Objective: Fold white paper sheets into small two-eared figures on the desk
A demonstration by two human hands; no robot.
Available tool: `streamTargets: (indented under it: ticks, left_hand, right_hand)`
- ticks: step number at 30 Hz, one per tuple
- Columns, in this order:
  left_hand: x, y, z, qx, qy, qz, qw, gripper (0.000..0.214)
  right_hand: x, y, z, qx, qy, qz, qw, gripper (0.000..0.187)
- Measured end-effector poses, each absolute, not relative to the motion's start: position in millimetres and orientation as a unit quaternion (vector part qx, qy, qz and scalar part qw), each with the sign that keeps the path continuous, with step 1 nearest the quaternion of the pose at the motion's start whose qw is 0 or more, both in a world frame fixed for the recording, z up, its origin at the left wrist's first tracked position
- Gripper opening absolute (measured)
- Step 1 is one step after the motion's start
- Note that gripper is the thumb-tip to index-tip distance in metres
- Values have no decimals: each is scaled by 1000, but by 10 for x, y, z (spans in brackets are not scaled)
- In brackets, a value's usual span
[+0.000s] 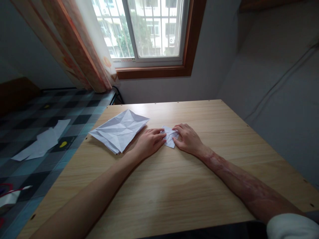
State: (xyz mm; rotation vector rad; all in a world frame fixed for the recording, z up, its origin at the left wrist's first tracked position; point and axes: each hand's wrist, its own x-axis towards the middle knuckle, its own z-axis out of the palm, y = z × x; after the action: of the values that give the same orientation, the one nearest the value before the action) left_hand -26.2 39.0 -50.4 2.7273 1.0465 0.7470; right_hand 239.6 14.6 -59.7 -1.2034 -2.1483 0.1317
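Observation:
A small folded piece of white paper (pixel 169 137) lies on the wooden table between my two hands. My left hand (pixel 151 142) rests at its left edge, fingers bent and the tips on the paper. From the right, my right hand (pixel 187 138) has thumb and fingers closed on the paper's other edge. Part of the paper is hidden under my fingertips. Just left of my left hand sits a stack of larger creased white sheets (pixel 123 127), with star-like fold lines on the top one.
The light wooden table (pixel 159 199) stands below a barred window (pixel 154 30). On the left is a bed with a checked cover (pixel 82 113), bearing white paper pieces (pixel 47 141) and a white device with a red cord (pixel 11 198). A cable (pixel 279 81) runs down the right wall.

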Motion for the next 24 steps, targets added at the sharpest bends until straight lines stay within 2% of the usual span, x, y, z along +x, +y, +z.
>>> streamTargets:
  ticks: [9, 16, 20, 24]
  left_hand:
    - [-241, 317, -384, 898, 362, 239, 70, 41]
    - [-290, 400, -475, 870, 393, 284, 89, 39]
    - [-292, 430, -487, 873, 382, 299, 45, 26]
    - [-270, 379, -448, 858, 413, 303, 45, 13]
  right_hand:
    - [2414, 159, -622, -463, -821, 54, 331, 26]
    - [2414, 175, -639, -461, -821, 60, 333, 26]
    - [2413, 174, -651, -456, -825, 53, 329, 30]
    - [2418, 178, -653, -456, -826, 56, 327, 25]
